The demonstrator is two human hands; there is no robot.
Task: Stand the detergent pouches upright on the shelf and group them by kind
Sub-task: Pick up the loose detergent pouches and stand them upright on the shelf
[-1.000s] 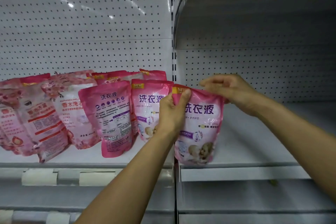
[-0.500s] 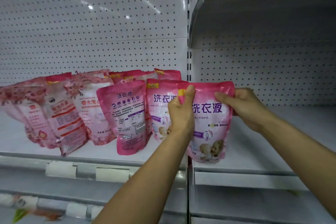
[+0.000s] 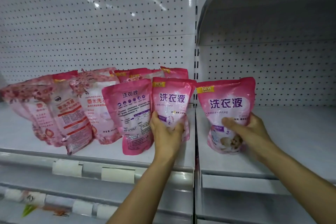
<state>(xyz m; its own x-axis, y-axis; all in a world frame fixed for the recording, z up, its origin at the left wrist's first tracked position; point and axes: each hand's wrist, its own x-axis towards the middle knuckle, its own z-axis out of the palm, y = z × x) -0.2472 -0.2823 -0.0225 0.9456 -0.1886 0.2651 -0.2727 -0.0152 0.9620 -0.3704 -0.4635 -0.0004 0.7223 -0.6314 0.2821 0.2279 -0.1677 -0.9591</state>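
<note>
Furthest left on the left shelf, a cluster of pale floral pouches leans over to the left, overlapping one another. Just beside them stands a pink pouch turned back to front, showing small print. Behind it, the tops of more pouches show against the pegboard wall. Next comes a pink pouch with large purple lettering, upright at the right end of that shelf; the left hand grasps its lower half, the grip wrapped round it from the front with the thumb on its left edge. Past the metal upright, on the right shelf, a matching pouch stands upright and apart from the rest. The right hand holds its lower right part, thumb across the front and fingers round the right edge. Blank white price tags sit on the rail below the left shelf.
</note>
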